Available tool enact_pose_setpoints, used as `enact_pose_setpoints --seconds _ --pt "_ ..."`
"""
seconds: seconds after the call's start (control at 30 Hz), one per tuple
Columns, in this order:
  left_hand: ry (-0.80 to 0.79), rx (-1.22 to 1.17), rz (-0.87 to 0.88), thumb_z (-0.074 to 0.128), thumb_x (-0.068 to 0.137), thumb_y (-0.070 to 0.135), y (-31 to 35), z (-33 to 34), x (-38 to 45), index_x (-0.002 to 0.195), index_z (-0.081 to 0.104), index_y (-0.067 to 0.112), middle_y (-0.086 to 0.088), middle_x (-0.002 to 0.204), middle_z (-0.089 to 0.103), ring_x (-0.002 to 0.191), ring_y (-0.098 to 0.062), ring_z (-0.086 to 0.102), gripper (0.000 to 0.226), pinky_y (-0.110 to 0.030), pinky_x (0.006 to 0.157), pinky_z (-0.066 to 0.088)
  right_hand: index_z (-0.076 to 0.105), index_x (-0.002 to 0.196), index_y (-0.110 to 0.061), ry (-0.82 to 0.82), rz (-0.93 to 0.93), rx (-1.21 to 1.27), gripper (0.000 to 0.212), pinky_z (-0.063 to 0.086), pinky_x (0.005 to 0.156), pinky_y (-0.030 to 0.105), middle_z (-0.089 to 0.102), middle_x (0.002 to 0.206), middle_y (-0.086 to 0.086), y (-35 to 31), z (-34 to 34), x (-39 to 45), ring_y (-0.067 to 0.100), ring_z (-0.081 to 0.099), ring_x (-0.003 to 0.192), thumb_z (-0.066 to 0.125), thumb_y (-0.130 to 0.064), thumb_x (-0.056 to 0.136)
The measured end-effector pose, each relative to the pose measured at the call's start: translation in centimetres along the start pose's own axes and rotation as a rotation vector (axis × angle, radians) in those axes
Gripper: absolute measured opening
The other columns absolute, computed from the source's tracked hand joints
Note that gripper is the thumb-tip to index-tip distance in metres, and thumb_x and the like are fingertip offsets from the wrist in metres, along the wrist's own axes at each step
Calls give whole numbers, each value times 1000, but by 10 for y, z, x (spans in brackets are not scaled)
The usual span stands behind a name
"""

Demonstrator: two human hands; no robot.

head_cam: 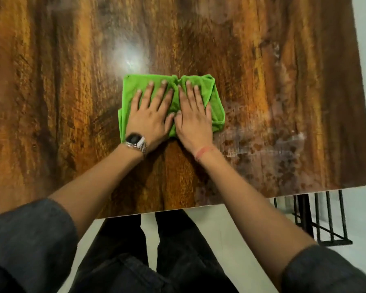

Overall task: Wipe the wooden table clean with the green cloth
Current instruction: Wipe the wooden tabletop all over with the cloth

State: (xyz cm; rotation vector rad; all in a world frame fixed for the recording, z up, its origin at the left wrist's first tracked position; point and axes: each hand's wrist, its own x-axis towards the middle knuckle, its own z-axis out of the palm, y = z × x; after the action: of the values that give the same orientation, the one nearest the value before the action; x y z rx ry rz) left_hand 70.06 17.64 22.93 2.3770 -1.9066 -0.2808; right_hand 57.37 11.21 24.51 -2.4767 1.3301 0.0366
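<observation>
A folded green cloth lies on the middle of the wooden table. Both of my hands press flat on it, side by side, with their thumbs touching. My left hand, with a watch on its wrist, covers the cloth's left half, fingers spread. My right hand, with a red thread on its wrist, covers the right half. The cloth's far edge and both side edges stick out around my hands.
Whitish smears and spots cover the table's right side up to its rounded corner. A bright glare sits just beyond the cloth. A black metal frame stands under the right corner. My legs are at the near edge.
</observation>
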Motion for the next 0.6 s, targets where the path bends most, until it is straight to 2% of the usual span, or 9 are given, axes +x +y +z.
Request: enact_pose_setpoints --seconds 0.13,0.23,0.33,0.47,0.6 --pt "-12 -19 60 28 99 48 30 11 -79 152 27 19 -4 161 19 148 -30 16 60 -50 118 16 10 156 -25 -19 52 7 67 10 118 41 3 164 -3 6 11 -90 13 -1 151 32 -31 92" --pt "-70 -19 105 30 98 48 55 20 -142 151 28 19 -3 162 15 149 -29 12 61 -50 118 16 6 156 -28 -61 108 5 70 7 117 43 -1 164 -5 8 23 -162 14 -2 151 35 -29 92" --pt "-121 -8 139 31 97 48 70 24 -172 151 29 19 -3 162 14 149 -29 11 61 -50 118 16 5 155 -29 -94 139 9 71 11 114 45 -2 164 -7 12 27 -197 13 0 151 35 -29 92" --pt "-136 -7 118 30 97 47 79 20 -149 151 28 19 -2 162 15 149 -28 13 61 -50 118 16 6 155 -32 -71 148 27 69 13 114 44 1 164 -9 26 20 -180 12 2 151 34 -30 92" --pt "-73 0 163 29 98 47 95 19 -77 151 27 19 -2 161 19 148 -28 18 61 -49 118 17 12 155 -28 -6 174 17 65 17 116 46 7 164 -6 61 3 -125 13 3 151 30 -33 93"
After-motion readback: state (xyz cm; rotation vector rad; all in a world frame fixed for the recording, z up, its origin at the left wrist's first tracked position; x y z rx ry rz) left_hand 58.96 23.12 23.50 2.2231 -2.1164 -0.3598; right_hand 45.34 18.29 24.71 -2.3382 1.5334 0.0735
